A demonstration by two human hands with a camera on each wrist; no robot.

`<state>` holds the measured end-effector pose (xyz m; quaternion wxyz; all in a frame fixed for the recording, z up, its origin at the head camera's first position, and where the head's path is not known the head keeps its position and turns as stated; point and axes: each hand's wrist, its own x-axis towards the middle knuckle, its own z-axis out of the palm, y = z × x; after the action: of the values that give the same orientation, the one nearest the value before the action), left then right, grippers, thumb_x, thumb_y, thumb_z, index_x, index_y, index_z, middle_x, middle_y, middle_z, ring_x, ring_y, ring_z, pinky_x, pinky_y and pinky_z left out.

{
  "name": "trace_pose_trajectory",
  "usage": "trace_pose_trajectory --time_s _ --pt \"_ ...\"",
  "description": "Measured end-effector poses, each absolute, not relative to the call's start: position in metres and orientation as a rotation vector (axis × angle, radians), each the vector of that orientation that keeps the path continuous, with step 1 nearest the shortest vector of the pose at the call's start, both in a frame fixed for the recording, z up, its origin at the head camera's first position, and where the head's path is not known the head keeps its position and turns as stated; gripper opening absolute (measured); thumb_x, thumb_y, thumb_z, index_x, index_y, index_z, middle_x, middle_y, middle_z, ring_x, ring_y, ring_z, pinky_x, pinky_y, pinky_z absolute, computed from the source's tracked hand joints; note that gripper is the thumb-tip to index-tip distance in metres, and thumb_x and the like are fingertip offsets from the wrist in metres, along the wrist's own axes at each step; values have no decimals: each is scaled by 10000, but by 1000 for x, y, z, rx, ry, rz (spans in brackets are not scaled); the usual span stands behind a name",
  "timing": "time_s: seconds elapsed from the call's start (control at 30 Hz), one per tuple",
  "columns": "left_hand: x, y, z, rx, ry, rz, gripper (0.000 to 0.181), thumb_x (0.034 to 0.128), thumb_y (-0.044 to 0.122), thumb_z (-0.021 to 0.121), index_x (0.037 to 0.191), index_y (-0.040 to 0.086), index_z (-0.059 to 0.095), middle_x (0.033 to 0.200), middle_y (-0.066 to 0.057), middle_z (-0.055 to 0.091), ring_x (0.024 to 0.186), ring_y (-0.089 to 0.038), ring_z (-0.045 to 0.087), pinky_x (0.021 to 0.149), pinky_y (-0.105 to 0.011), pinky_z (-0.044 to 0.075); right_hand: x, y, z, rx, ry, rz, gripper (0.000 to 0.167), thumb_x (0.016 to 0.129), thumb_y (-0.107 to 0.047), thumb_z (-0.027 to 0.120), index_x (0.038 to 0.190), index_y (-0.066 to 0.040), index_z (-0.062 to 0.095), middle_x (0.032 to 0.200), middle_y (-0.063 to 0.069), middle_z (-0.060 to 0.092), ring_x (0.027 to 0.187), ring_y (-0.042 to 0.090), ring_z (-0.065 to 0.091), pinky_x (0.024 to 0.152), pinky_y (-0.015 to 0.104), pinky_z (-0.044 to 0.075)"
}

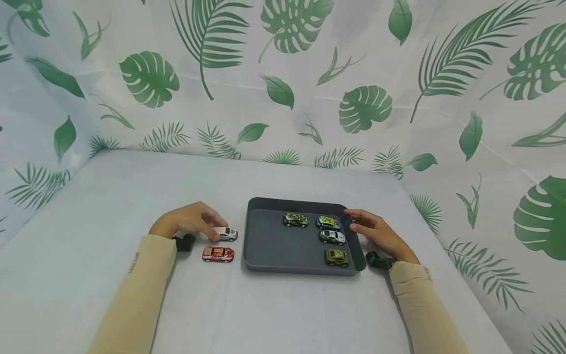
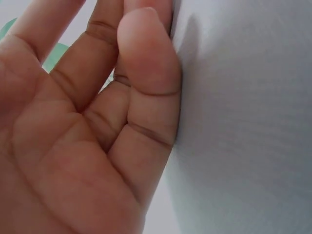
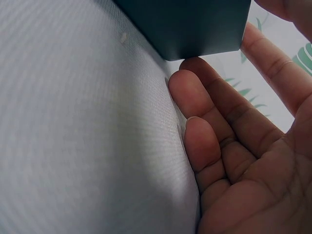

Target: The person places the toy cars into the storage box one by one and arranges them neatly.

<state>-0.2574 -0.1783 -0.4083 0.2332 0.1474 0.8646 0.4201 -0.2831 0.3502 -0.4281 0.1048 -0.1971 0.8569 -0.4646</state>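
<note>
My left hand point(image 1: 192, 220) pinches a white toy car point(image 1: 226, 233) with thumb and fingers, left of the grey tray. Just below that car, a red toy car point(image 1: 218, 254) sits on the table. In the left wrist view the curled fingers point(image 2: 148, 58) hide the white car. At the tray's right side my right hand point(image 1: 378, 233) touches the rim with thumb and forefinger, its fingers relaxed. The right wrist view shows the tray's corner point(image 3: 209, 34) above the lower fingertips point(image 3: 190, 92), which lie near the cloth.
Inside the tray point(image 1: 269, 241) stand a dark camouflage car point(image 1: 295, 220), a green-and-blue car point(image 1: 328, 222), a white-and-green car point(image 1: 332, 237) and an olive camouflage car point(image 1: 336, 257), mostly toward the right. White cloth covers the table point(image 1: 283, 314); a leaf-print curtain point(image 1: 309, 113) hangs behind.
</note>
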Motion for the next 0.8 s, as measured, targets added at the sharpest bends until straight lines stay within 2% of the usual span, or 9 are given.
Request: trace_pose_trajectory --time_s 0.03,0.1,0.2,0.3,0.5,0.63,0.8 --pt "-257 -178 -408 404 2379 1156 388 834 92 901 1201 8 809 1033 -12 781 988 -189 610 868 -348 468 -283 350 -428 -583 2526 -1370 521 1103 -127 622 1573 54 488 1548 321 523 1323 250 576 1165 590 402" --pt "-256 -178 -408 409 2392 1156 381 841 101 889 1203 11 811 1061 -35 794 1012 -194 636 905 -376 485 -283 350 -428 -586 2523 -1375 521 1103 -124 622 1573 56 487 1552 321 520 1322 240 574 1169 648 376" --pt "-256 -179 -406 412 2417 1149 381 855 126 874 1216 21 811 1135 -67 800 1096 -216 665 1011 -460 503 -283 350 -429 -589 2523 -1376 520 1103 -121 621 1573 57 487 1554 321 518 1319 226 576 1171 663 368" --pt "-255 -181 -405 425 2438 1155 385 863 136 863 1226 18 808 1184 -95 796 1155 -249 678 1054 -492 497 -283 350 -429 -587 2525 -1376 521 1102 -122 622 1572 59 486 1554 324 517 1341 282 570 1174 671 365" --pt "-255 -185 -403 422 2476 1202 393 880 151 853 1244 14 799 1219 -131 781 1126 -276 671 867 -362 532 -283 349 -429 -579 2522 -1383 526 1101 -120 622 1573 64 482 1555 338 508 1399 498 508 1182 708 344" --pt "-256 -187 -403 408 2494 1246 390 906 154 829 1267 12 787 1240 -150 764 1073 -278 681 817 -346 557 -283 349 -429 -570 2518 -1385 531 1100 -123 623 1576 64 478 1555 338 508 1410 522 491 1189 717 332" --pt "-256 -187 -403 402 2495 1353 403 921 144 799 1297 0 770 1200 -132 776 1055 -282 697 824 -367 551 -283 349 -429 -572 2516 -1388 535 1099 -126 627 1577 62 478 1556 333 510 1406 502 500 1189 709 336"
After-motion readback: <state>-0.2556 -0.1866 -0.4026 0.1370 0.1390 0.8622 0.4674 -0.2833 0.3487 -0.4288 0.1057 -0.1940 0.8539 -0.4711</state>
